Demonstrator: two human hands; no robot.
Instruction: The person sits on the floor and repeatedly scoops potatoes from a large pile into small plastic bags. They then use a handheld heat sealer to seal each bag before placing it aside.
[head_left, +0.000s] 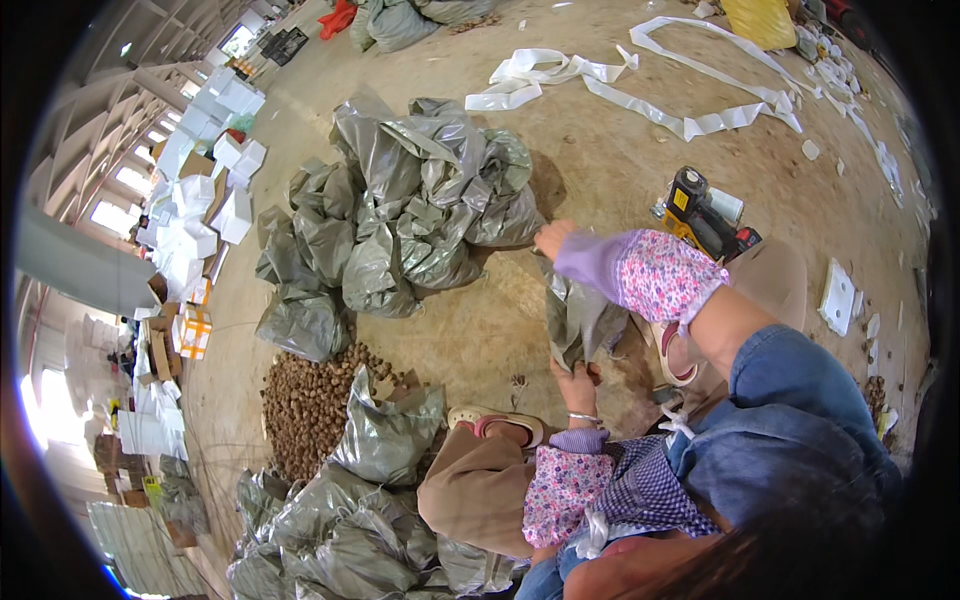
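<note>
A grey-green woven plastic sack (581, 319) is stretched between my two hands. My right hand (556, 238), in a purple-cuffed floral sleeve cover, grips its far edge beside the large cluster of filled sacks (442, 187). The near edge is pinched in my left hand (576, 384), which has a bracelet at the wrist. Left of my feet, an open-mouthed filled sack (394, 435) stands against a heap of small brown round items (307, 405), whose kind I cannot tell. A yellow and black handheld power tool (701, 217) lies beside my right knee.
More filled sacks (352, 532) are piled at the bottom, left of my left leg. A long white plastic strip (675, 124) trails over the concrete floor. White foam boxes (196, 240) and cartons are stacked at far left. Bits of white debris (836, 296) lie at right.
</note>
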